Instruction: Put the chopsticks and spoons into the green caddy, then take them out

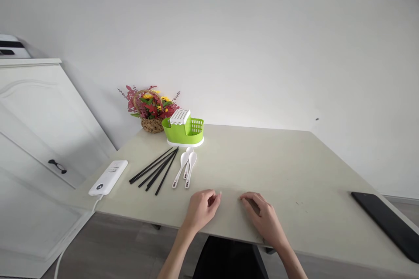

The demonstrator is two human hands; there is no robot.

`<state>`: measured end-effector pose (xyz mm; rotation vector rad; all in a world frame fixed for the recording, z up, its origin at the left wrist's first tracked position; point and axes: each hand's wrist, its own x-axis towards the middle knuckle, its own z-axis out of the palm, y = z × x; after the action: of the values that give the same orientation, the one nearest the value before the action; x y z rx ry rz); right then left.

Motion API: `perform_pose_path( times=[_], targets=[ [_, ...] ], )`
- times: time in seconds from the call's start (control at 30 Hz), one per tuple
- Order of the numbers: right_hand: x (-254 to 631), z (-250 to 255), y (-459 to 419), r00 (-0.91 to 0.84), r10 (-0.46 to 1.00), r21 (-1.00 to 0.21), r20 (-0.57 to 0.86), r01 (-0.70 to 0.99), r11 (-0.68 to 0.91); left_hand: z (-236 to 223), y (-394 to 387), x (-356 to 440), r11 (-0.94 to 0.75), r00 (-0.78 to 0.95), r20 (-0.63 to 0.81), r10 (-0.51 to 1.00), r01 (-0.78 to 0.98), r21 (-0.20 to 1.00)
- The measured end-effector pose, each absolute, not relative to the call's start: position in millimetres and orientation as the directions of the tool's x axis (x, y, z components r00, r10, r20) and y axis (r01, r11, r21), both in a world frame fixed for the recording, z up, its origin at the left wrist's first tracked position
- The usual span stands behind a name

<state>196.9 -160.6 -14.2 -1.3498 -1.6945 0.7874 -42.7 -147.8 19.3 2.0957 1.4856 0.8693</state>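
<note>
My left hand (202, 209) rests near the table's front edge, fingers curled inward, nothing visible in it. To its right, my right hand (262, 216) lies on the tabletop with bent fingers, thumb and fingertips close together, also without a visible object. Three white spoons (183, 159) lie beyond my left hand, bowls pointing away from me. Left of them, several black chopsticks (160, 173) fan out, their far ends bunched together. Behind these stands a green utensil holder (183, 131) with a white slotted top and white base. Neither hand touches any of these things.
A wicker basket (152, 125) of red and yellow flowers stands at the back left. A white power bank (109, 178) with a cable (77, 231) lies at the left edge. A black phone (386, 222) sits far right. A white cabinet (29, 109) adjoins the table (262, 157).
</note>
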Motion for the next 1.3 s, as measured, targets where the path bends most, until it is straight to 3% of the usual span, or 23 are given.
perform_pose_path(
  times=[1.3],
  targets=[
    [197.4, -6.4, -165.4, -0.095, 0.977, -0.890, 0.190, 0.403, 0.213, 21.1, -147.6, -40.9, -0.314, 0.209, 0.236, 0.949, 0.676, 0.666]
  ],
)
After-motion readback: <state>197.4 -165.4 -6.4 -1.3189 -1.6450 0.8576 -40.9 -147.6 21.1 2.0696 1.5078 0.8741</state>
